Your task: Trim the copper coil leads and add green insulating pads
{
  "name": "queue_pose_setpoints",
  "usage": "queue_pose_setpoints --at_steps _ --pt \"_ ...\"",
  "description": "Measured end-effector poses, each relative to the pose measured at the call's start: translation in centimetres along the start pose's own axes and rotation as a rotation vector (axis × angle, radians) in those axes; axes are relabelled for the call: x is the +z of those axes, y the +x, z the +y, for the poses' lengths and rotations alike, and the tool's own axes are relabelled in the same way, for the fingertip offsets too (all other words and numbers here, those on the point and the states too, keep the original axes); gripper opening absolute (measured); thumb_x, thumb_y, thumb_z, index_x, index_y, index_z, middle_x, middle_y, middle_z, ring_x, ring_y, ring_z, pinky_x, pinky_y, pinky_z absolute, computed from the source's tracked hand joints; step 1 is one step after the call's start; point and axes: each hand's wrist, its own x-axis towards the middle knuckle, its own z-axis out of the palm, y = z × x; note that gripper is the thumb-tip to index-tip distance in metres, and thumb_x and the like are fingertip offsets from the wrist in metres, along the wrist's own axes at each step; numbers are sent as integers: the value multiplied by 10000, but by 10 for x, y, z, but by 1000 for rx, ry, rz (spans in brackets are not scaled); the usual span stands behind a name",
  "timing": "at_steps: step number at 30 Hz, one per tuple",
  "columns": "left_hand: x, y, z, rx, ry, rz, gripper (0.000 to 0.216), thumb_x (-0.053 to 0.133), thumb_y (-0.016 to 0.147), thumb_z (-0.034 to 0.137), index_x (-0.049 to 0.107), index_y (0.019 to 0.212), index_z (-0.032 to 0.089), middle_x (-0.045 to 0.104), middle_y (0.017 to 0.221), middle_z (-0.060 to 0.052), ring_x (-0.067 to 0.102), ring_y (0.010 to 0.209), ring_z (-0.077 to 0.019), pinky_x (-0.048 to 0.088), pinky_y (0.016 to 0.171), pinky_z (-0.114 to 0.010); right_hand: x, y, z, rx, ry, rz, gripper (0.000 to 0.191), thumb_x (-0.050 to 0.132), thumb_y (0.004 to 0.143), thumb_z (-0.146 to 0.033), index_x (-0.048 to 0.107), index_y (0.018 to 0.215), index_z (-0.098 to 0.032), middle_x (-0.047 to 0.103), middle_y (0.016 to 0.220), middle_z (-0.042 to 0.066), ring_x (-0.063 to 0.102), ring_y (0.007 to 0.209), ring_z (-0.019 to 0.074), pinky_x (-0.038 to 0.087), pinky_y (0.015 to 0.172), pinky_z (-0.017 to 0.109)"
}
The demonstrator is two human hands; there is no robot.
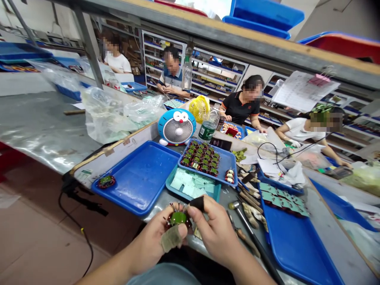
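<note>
My left hand (154,241) is closed round a small round wound coil part (178,217) with a green top and thin wire leads sticking up; a tape wrap covers the thumb tip. My right hand (215,229) is closed too, pinching a small black piece (197,203) right beside the coil. Both hands hover over the near edge of the bench. Just beyond them lie a large blue tray (139,178) with one coil (106,181) at its left end, a teal tray of pale green squares (192,184), and a blue tray full of several coils (203,156).
A hammer (240,215) and wooden-handled tools (249,194) lie right of my hands. Another blue tray (293,241) with green-topped parts sits at right. A blue cartoon fan (176,126), yellow fan (199,107) and bottle (208,126) stand behind. Several people work across the bench.
</note>
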Motion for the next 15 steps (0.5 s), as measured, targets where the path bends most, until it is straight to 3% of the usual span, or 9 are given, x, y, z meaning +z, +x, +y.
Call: queue_pose_setpoints --at_steps 4,9,15 --pt "-1 -3 0 -4 79 39 596 711 851 721 535 1022 178 531 816 10 505 714 -133 405 647 -259 -1 1 -1 -61 -86 -31 305 491 1066 -309 541 791 -189 544 785 6 516 732 143 363 676 269" --pt "0 -6 15 -79 158 -9 592 698 853 725 543 970 166 543 733 20 465 648 -133 399 629 -272 3 2 1 -119 -163 -95 291 465 1063 -284 471 784 -199 510 764 0 469 683 141 317 635 279" --pt "-5 -3 16 -14 268 62 463 789 837 569 559 897 171 475 785 31 395 729 -151 378 700 -280 14 4 8 -243 -305 -77 271 458 1058 -235 495 791 -197 513 765 11 455 681 151 300 641 296"
